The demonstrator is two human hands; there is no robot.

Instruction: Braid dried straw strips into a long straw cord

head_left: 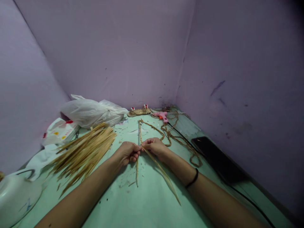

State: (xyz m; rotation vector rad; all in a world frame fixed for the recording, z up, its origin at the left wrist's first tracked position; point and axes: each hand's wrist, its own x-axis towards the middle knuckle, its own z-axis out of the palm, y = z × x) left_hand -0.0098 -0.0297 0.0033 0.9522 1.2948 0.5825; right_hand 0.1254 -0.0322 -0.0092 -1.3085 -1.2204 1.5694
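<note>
My left hand (pixel 129 152) and my right hand (pixel 154 146) meet over the middle of the green surface, fingertips pinched close together. Between them they grip the near end of a thin braided cord (pixel 140 131), which runs away from me and bends at its far end. A long flat dry leaf strip (pixel 163 174) trails from my fingers toward the lower right. A shorter strip (pixel 137 171) hangs below my left fingers. The exact crossing of the strips is hidden by my fingertips. From the bend, more brown braid (pixel 169 136) lies in loose loops at the right.
A pile of dry leaf strips (pixel 87 155) lies at left, near a white plastic bag (pixel 92 110) and a pale bowl-like container (pixel 17 196). Toward the back are a woven piece with flowers (pixel 139 112) and a pink glue gun (pixel 161 116). A dark flat object (pixel 216 158) lies right.
</note>
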